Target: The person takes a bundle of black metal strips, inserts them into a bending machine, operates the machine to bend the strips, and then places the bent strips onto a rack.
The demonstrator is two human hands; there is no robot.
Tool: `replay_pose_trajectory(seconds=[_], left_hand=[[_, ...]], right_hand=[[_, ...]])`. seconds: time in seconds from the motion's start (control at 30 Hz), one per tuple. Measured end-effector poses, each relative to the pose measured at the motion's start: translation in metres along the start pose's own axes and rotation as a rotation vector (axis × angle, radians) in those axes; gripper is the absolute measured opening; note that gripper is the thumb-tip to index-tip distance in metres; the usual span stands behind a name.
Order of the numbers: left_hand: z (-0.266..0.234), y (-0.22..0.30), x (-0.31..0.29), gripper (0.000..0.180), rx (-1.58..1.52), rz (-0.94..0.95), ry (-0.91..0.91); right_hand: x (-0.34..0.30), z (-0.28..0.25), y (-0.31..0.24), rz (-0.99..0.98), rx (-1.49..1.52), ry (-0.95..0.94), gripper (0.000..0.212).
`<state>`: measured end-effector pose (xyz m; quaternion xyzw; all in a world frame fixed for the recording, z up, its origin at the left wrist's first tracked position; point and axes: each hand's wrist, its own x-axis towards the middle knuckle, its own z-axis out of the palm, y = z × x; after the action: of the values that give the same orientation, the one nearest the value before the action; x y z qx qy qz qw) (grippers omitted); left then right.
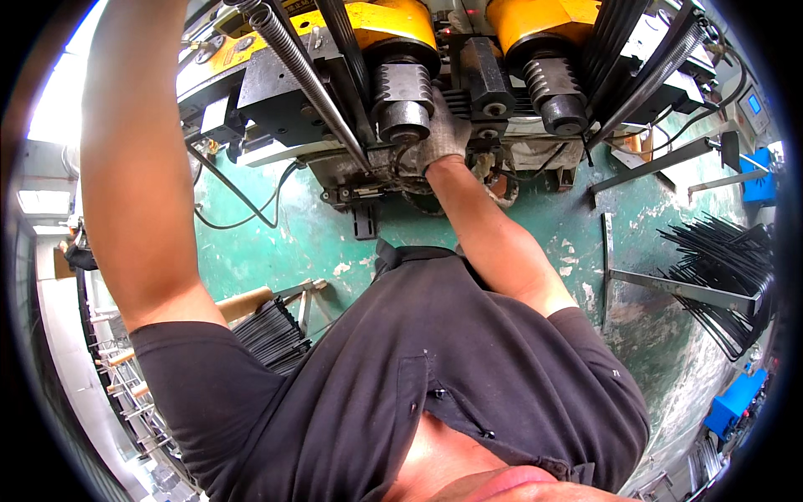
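Note:
My right hand point(447, 138), in a pale knit work glove, reaches into a yellow and black machine point(385, 25). It sits between a ridged steel cylinder point(404, 96) on its left and a dark angular steel block point(487, 79) on its right. Its fingers are hidden among the dark parts, so what they touch or hold does not show. Toward the upper left my left arm point(138, 151) stretches up past the picture's edge, and the left hand is outside the view. A second ridged cylinder point(556, 96) hangs farther right.
Long coil springs point(301, 75) slant across the machine's front. Black rods lie bundled on a rack point(715, 289) at the right, and more dark rods point(272, 335) are stacked at lower left. A black cable point(276, 201) loops over the worn green floor point(242, 255). Blue bins point(757, 176) stand far right.

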<state>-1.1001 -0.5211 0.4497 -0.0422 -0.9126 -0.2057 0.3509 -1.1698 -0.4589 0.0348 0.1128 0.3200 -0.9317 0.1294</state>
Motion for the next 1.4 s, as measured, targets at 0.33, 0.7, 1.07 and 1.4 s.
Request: replay_pose_trajectory(seconds=[0.33, 0.7, 1.07, 1.4], left_hand=[[-0.013, -0.019, -0.023, 0.024, -0.210, -0.033, -0.054], [-0.016, -0.016, -0.025, 0.025, -0.187, 0.005, -0.106], [-0.020, -0.007, -0.017, 0.026, -0.172, -0.163, -0.185], [0.000, -0.014, -0.013, 0.027, -0.166, -0.153, -0.060]], right_hand=[[-0.021, -0.006, -0.010, -0.006, -0.003, 0.066, 0.044], [-0.001, -0.023, 0.014, -0.027, -0.007, 0.112, 0.034], [-0.027, -0.004, -0.008, 0.107, 0.042, 0.100, 0.030], [-0.009, -0.022, 0.002, -0.028, -0.086, 0.108, 0.033]])
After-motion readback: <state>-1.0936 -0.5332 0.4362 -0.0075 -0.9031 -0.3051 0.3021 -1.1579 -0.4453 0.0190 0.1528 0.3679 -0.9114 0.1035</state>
